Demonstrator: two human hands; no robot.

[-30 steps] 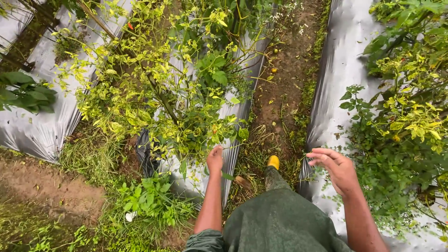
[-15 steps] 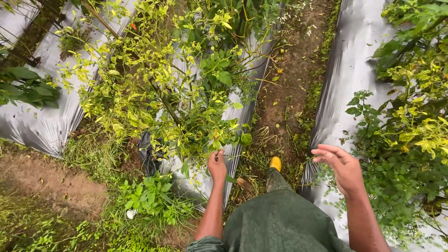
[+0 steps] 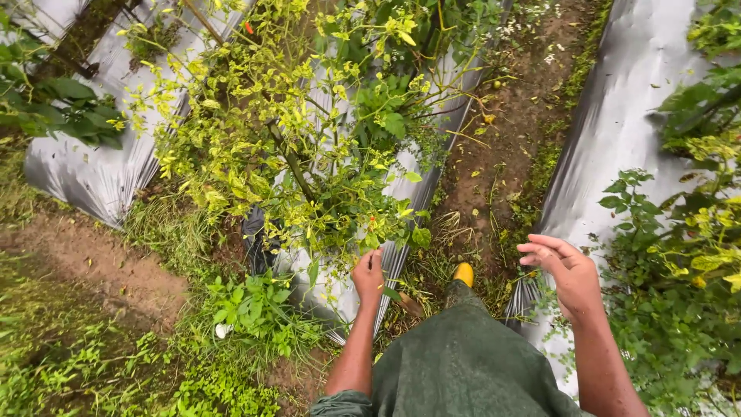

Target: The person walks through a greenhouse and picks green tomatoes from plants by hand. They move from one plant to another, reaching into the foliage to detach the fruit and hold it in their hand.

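Left hand (image 3: 369, 272) is clenched at the yellow-leaved pepper plant's (image 3: 309, 162) lower twigs (what it grips is unclear); right hand (image 3: 567, 272) hovers released, fingers spread, over the silver mulch sheet's (image 3: 617, 131) near edge.

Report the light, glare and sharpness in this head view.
Head view: soft, even daylight with no hard shadows; pale sheen on the silver mulch sheets; wide-lens bending at the edges; left hand at the yellow-leaved plant and empty right hand both sharp.
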